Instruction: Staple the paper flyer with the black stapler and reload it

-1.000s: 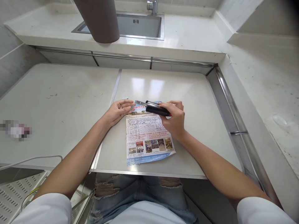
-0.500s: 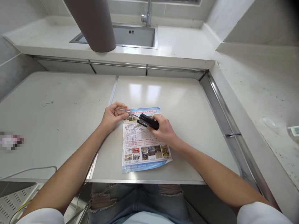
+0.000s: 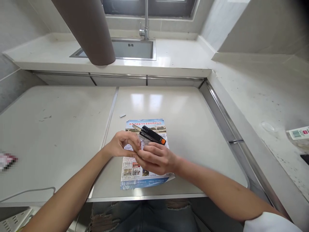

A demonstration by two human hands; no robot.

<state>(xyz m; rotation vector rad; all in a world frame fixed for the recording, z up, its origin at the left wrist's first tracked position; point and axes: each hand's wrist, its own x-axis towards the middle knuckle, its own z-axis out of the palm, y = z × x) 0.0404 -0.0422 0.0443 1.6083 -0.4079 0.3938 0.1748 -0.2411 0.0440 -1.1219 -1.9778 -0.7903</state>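
Note:
My left hand (image 3: 123, 144) and my right hand (image 3: 160, 158) meet over the printed sheet (image 3: 145, 183), thumbs and fingertips pinched together. Whatever lies between the fingertips is too small or hidden to make out. Just beyond my fingers a black stapler (image 3: 152, 134) with an orange end lies slanted on the sheet, its thin metal rail sticking out to the upper left. Neither hand grips it, though my right fingers are close to its orange end. A small silvery strip (image 3: 123, 115), resembling a row of staples, rests on the table above the sheet's top left corner.
The white table (image 3: 183, 122) has a seam left of the sheet. A sink (image 3: 135, 50) with a tap (image 3: 145, 32) is set in the back counter, and a brown cylinder (image 3: 96, 38) hangs in front. A cable (image 3: 31, 190) lies at left; a labelled container (image 3: 299, 133) stands right.
My right hand has let go of the stapler, which now lies on the sheet. Both hands have come together nearer to me. The silvery strip now shows on the table. The view has tilted up slightly.

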